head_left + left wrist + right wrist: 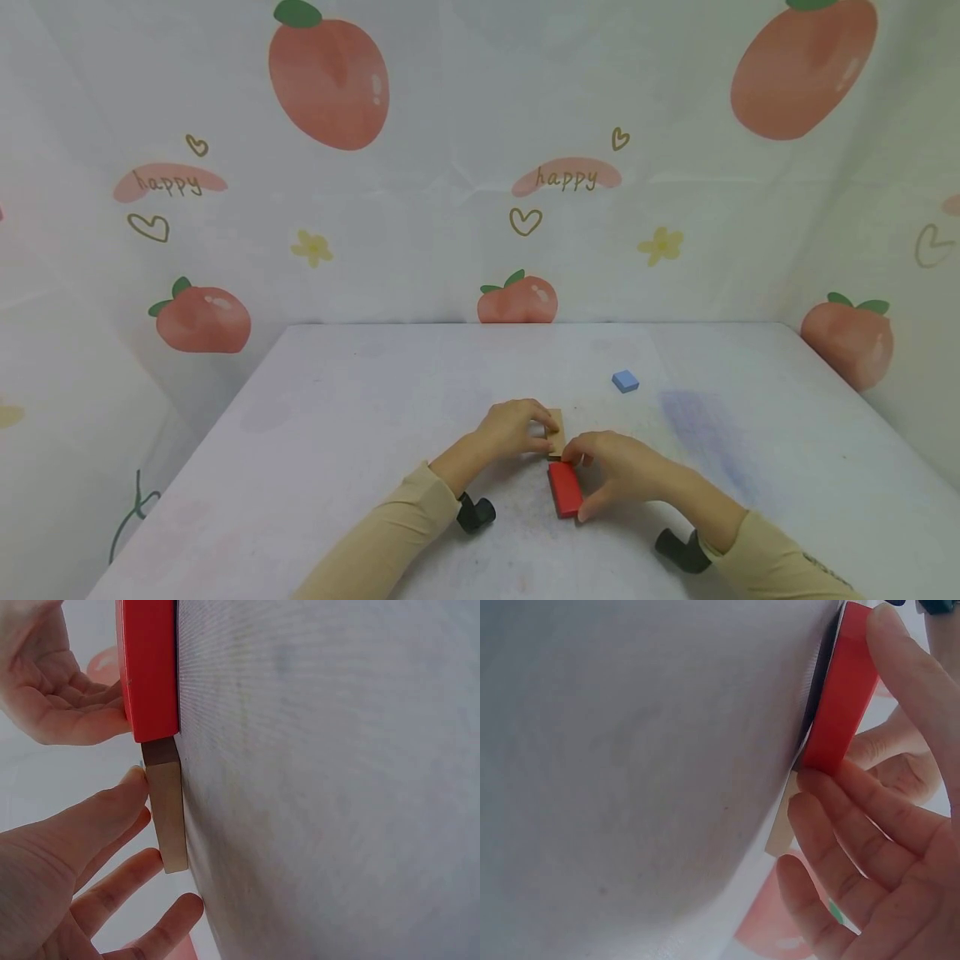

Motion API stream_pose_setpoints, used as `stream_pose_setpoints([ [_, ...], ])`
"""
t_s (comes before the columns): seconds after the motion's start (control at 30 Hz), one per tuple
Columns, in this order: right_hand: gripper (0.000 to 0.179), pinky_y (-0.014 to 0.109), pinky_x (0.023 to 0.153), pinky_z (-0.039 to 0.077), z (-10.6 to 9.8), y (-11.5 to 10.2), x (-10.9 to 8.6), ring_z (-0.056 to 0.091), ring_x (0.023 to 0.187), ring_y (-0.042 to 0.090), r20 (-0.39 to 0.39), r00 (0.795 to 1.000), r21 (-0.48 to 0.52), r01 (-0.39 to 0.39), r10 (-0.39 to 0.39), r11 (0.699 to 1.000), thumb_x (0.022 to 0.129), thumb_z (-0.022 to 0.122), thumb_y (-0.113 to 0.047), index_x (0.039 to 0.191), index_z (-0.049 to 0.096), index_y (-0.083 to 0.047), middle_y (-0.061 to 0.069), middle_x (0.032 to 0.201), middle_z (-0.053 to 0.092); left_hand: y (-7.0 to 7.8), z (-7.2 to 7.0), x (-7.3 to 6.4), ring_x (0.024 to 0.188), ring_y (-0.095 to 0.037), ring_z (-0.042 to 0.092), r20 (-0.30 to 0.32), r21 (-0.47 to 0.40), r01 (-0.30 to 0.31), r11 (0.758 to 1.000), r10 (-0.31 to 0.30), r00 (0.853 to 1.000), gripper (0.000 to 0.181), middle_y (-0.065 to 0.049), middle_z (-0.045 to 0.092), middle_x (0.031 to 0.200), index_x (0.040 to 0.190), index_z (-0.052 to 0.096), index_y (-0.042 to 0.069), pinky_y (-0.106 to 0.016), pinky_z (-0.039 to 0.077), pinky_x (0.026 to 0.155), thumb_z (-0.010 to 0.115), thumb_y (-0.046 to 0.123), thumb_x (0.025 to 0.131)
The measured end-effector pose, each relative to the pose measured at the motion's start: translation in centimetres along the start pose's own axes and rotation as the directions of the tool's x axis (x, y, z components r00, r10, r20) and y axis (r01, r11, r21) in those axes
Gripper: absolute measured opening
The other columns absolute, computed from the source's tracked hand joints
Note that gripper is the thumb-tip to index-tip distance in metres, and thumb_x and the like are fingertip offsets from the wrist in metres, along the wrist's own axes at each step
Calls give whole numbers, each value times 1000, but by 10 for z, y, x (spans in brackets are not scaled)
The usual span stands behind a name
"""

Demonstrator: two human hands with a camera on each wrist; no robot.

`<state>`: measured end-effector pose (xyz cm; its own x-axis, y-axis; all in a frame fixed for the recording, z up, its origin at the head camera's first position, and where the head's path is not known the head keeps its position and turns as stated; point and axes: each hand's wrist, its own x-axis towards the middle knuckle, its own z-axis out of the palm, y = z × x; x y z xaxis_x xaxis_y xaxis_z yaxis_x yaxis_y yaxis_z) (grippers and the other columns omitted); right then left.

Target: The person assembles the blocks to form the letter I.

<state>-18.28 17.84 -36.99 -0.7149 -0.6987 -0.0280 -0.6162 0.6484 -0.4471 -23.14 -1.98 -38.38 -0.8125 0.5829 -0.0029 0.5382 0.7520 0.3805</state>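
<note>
A flat wooden block (556,435) lies on the table with its near end right at the far end of a red block (566,490). My left hand (514,427) holds the wooden block, thumb near the close end and fingers farther along it. In the left wrist view the wooden block (166,814) shows its long side, in line with the red block (152,671). My right hand (622,467) spans the red block, the thumb at its near end and fingertips at its far end. The right wrist view shows the red block's dark underside (819,679).
A small blue block (625,381) lies farther back on the white table (360,433), right of the hands. Black wrist cameras are strapped below both sleeves. Behind the table hangs a white cloth (442,108) printed with peaches.
</note>
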Motion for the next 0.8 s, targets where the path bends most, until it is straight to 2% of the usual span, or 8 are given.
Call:
stream_pose_setpoints([
  [0.47, 62, 24, 75, 48, 2, 2, 1, 56, 84, 7, 9, 1000, 21, -23, 23, 1000, 62, 83, -44, 108, 61, -9, -5, 101, 64, 1, -1, 0, 114, -13, 59, 13, -8, 24, 1000, -23, 1000, 28, 5, 67, 116, 105, 72, 22, -32, 46, 95, 73, 32, 79],
  [0.6, 60, 23, 75, 48, 2, 6, -1, 55, 85, 6, 26, 999, 82, -28, 26, 996, 65, 82, -40, 110, 58, -9, -5, 100, 63, 1, 0, 0, 113, -13, 59, 9, 1, 25, 1000, -25, 1000, 28, 6, 67, 115, 104, 72, 22, -31, 47, 93, 74, 31, 78],
  [0.8, 54, 23, 75, 49, 0, 13, -3, 56, 85, 8, 30, 999, 185, 24, -30, 982, 69, 82, -31, 109, 54, -8, -1, 101, 62, 2, 0, 0, 113, -12, 59, 9, 5, 29, 1000, -29, 1000, 27, 7, 67, 114, 104, 73, 22, -31, 47, 92, 74, 31, 78],
])
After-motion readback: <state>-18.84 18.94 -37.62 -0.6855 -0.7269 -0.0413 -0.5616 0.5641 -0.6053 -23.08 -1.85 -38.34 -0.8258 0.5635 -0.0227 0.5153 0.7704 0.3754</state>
